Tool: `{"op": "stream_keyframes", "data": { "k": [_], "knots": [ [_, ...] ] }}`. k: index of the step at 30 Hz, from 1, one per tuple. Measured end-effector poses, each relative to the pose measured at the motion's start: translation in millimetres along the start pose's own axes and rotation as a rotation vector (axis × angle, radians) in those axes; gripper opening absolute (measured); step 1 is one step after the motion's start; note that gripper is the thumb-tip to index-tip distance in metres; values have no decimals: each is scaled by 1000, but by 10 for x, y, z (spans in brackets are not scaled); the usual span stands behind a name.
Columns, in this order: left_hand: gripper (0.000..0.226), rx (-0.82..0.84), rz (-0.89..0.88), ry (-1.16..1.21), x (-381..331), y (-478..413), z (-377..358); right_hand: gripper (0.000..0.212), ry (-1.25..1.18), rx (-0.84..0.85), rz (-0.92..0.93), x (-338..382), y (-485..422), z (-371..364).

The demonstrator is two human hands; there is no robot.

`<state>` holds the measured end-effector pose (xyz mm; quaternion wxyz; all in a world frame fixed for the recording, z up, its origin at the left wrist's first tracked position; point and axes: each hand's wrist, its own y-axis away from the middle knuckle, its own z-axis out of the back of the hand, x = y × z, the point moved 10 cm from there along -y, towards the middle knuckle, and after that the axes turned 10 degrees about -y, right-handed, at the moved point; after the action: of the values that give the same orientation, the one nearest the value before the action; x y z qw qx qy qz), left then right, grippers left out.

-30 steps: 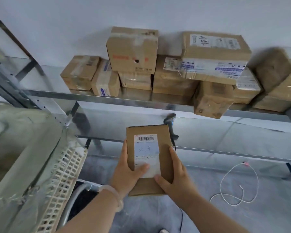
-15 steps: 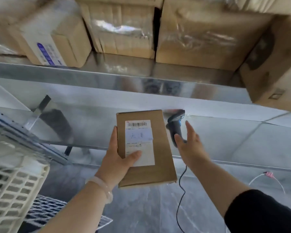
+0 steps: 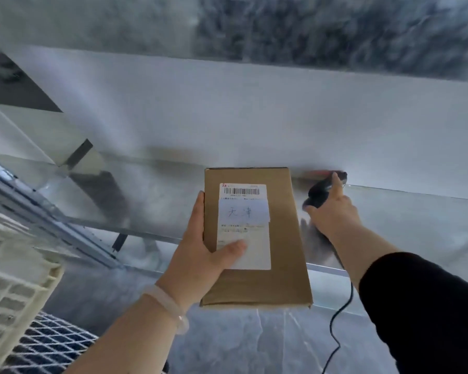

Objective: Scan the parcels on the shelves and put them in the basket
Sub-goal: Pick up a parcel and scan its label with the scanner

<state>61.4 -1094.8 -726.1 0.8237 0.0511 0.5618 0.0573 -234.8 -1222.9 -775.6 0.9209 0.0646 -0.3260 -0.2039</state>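
Head view, from the lower edge upward: the left forearm with a pale bracelet rises from the bottom centre, and the right arm in a black sleeve comes in from the lower right. At the lower left stands the basket, cream plastic with a grid wall, well apart from the parcel.

The left hand holds the parcel in the middle of the frame. Its thumb lies on the lower part of the label and its fingers run along the left edge of the box. The wrist is bent back, so the labelled face is turned up toward the camera. The barcode sits at the top of the label and is not covered.

Just to the right and a little farther, the right hand grips the scanner, which is at the front of the shelf. The fingers curl round the handle and the index finger stretches along the top. The arm is nearly straight. A black cable hangs down from the scanner beside the parcel.

I judge the step in hand to be taking up the scanner to read the code. To do it well, the left hand should keep the parcel flat and steady with the thumb low, away from the barcode. The right hand should turn the scanner head toward the top of the label and keep the cable off the corner of the box. Beyond the shelf the wall is blurred.
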Motion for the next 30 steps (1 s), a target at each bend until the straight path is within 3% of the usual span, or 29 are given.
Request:
{"op": "stream_keyframes", "data": {
  "k": [6, 13, 18, 30],
  "knots": [
    [108, -24, 20, -16, -11, 188, 57, 86, -57, 28, 69, -84, 156, 167],
    [105, -108, 101, 34, -357, 549, 293, 78, -404, 48, 38, 86, 954, 517],
    [103, -135, 141, 42, -760, 948, 546, 76, -524, 132, 68, 403, 1756, 818],
    [103, -185, 240, -10, -1991, 2238, 1208, 76, -486, 333, 216, 1341, 3346, 1927]
  ]
}}
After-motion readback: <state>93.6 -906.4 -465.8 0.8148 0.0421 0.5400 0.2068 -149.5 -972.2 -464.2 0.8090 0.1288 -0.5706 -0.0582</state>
